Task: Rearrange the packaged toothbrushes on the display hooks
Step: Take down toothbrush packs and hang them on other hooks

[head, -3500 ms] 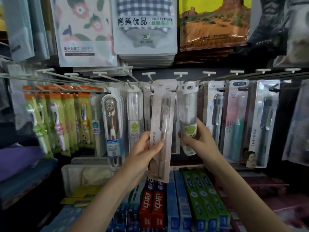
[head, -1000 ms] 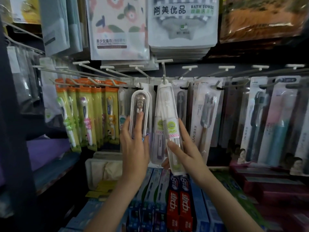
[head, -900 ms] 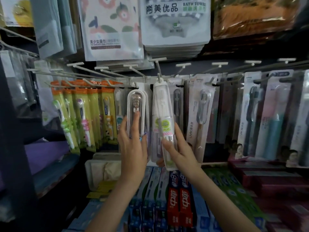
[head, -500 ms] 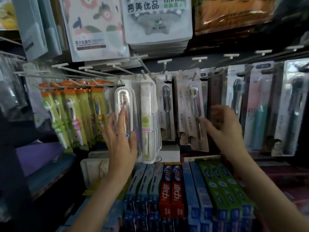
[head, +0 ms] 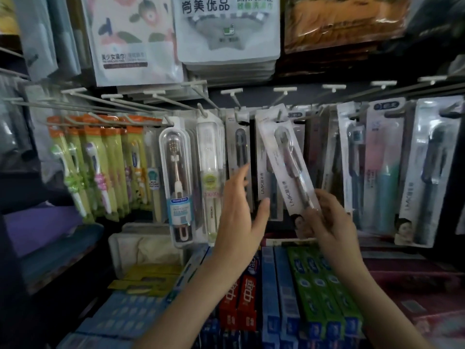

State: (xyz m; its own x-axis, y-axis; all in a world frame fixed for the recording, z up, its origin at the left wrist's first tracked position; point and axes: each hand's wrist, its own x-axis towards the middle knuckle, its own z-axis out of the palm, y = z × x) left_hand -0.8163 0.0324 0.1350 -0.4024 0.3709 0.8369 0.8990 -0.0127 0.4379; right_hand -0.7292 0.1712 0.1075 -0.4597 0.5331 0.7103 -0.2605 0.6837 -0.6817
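Toothbrush pack tilted off the row

Right hand [head: 327, 217] pinches the lower end of an LMK toothbrush pack [head: 289, 162], which leans up-left toward the display hooks [head: 236, 114]. Left hand [head: 239, 210], fingers straight and spread, reaches beside it at the hanging packs [head: 239, 157].

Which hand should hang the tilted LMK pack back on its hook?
Right. The right hand already grips the tilted LMK pack by its lower end; the left hand is open beside it and holds nothing, so it could only steady.
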